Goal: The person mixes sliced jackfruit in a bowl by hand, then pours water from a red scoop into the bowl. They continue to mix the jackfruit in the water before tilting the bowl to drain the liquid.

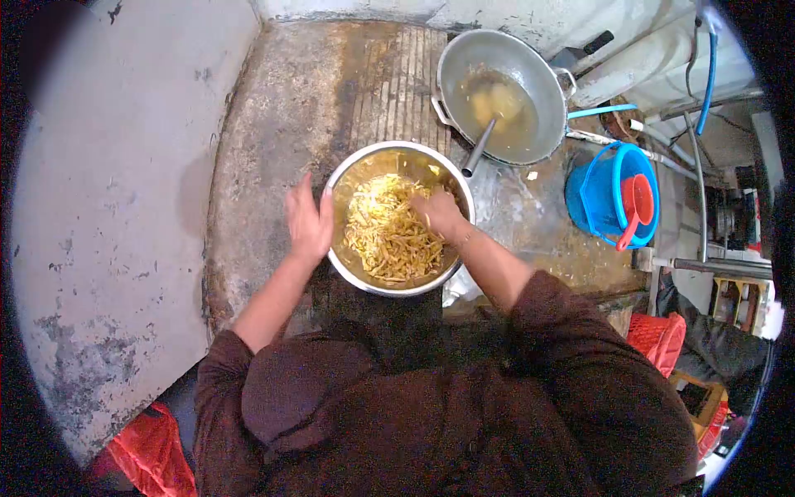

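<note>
A steel mixing bowl (400, 149) stands in front of me, holding a heap of thin yellow-brown strips (389, 236) with paler shreds among them. My left hand (310, 219) is at the bowl's left side with its fingers stretched out and the thumb at the rim. Inside the bowl, my right hand (440, 214) is down in the strips near the right wall. Its fingertips are partly buried and blurred, so their grip is hard to make out.
A large metal wok (542, 108) at the back right holds murky liquid, a pale lump and a dark-handled tool (480, 151). To its right stands a blue bucket (584, 195) with a red dipper (636, 203). A red basket (658, 340) sits lower right; a grey wall (124, 207) is on the left.
</note>
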Available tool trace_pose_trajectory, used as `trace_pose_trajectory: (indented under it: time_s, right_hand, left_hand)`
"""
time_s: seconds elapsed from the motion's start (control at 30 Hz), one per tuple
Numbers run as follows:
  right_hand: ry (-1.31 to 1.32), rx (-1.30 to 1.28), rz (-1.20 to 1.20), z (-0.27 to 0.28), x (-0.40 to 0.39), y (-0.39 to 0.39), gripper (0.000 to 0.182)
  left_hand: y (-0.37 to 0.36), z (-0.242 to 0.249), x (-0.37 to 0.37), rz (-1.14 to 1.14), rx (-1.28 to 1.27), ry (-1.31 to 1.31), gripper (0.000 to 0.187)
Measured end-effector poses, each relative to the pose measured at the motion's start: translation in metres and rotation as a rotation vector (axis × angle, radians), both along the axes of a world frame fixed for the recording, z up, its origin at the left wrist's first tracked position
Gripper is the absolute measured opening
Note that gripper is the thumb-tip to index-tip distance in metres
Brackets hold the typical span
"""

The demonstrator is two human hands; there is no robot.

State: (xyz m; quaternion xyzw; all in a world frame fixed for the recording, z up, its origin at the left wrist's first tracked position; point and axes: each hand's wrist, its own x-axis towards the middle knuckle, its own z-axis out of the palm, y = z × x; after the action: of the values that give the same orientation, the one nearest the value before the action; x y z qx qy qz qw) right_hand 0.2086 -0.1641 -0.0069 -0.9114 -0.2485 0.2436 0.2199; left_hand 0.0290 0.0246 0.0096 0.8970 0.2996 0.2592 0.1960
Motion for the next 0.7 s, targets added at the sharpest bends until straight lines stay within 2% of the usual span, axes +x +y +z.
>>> trace_pose_trajectory:
  time_s: [0.03, 0.07, 0.1, 0.13, 0.2, 0.27, 0.33, 0.43, 0.53, 0.63, 0.7]
  right_hand:
    - [0.008, 0.017, -0.151, -0.003, -0.001, 0.013, 0.048]
    - [-0.006, 0.004, -0.195, -0.005, -0.002, 0.022, 0.050]
    - [-0.018, -0.010, -0.241, 0.022, -0.011, 0.038, 0.052]
    - [-0.026, -0.022, -0.289, 0.035, -0.019, 0.053, 0.054]
    - [0.027, -0.033, -0.023, 0.013, -0.023, 0.080, 0.048]
    - [-0.127, -0.154, 0.337, 0.022, -0.060, 0.091, 0.039]
    - [-0.402, -0.142, 0.753, 0.019, -0.084, 0.074, 0.031]
    - [-0.114, -0.100, 0.820, 0.052, -0.079, 0.051, 0.029]
    - [0.106, -0.221, 0.547, 0.080, -0.031, 0.031, 0.027]
    - [-0.096, -0.283, 0.426, 0.079, 0.002, 0.029, 0.021]
    - [-0.121, -0.251, 0.420, 0.060, 0.015, 0.050, 0.022]
  left_hand:
    - [0.002, 0.008, 0.004, -0.052, -0.152, 0.033, 0.049]
    - [0.004, 0.019, 0.007, -0.104, -0.303, 0.066, 0.045]
    - [0.003, 0.026, 0.010, -0.157, -0.455, 0.102, 0.042]
    - [0.000, 0.017, 0.012, -0.139, -0.496, 0.077, 0.038]
    - [-0.006, 0.015, 0.011, -0.088, -0.476, 0.036, 0.037]
    - [-0.006, 0.002, 0.012, -0.017, -0.425, -0.041, 0.036]
    - [0.004, 0.014, 0.019, -0.043, -0.466, 0.073, 0.036]
    - [0.020, 0.027, 0.037, -0.120, -0.527, 0.136, 0.040]
    - [0.032, 0.021, 0.054, -0.269, -0.609, 0.097, 0.042]
    - [0.038, 0.008, 0.062, -0.230, -0.873, 0.102, 0.045]
    - [0.037, 0.009, 0.062, -0.194, -0.968, 0.055, 0.051]
